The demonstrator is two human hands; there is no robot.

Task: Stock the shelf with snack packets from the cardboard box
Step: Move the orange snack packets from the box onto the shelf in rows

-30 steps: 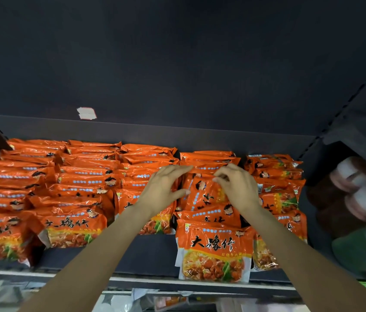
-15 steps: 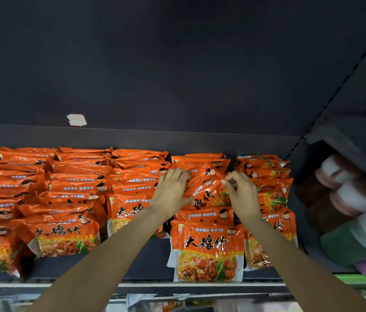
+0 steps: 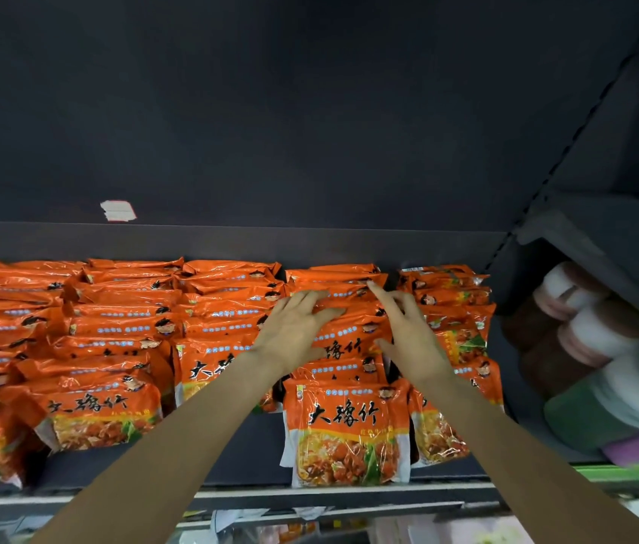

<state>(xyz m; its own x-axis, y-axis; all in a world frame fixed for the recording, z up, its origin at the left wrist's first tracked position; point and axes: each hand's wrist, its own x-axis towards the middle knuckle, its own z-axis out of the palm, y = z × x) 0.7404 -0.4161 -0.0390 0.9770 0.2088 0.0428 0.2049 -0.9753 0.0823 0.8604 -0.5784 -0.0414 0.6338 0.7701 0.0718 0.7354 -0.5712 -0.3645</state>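
Observation:
Several rows of orange snack packets (image 3: 349,426) lean back on a dark shelf (image 3: 255,441). Both my hands are on the fourth row from the left. My left hand (image 3: 294,331) lies with straight, spread fingers on the upper packets of that row (image 3: 349,331). My right hand (image 3: 408,331) touches the same packets from the right, fingers extended toward the back. The cardboard box is not in view.
The shelf above (image 3: 310,111) hangs low over the packets. Rolls in brown, white and green wrapping (image 3: 592,339) fill the neighbouring bay at the right. A white shelf rail (image 3: 310,492) runs along the front edge. A small white sticker (image 3: 117,210) sits on the upper shelf.
Both hands slid further back along the row and flattened onto the packets, which now lie lower and tidier. The view moved closer.

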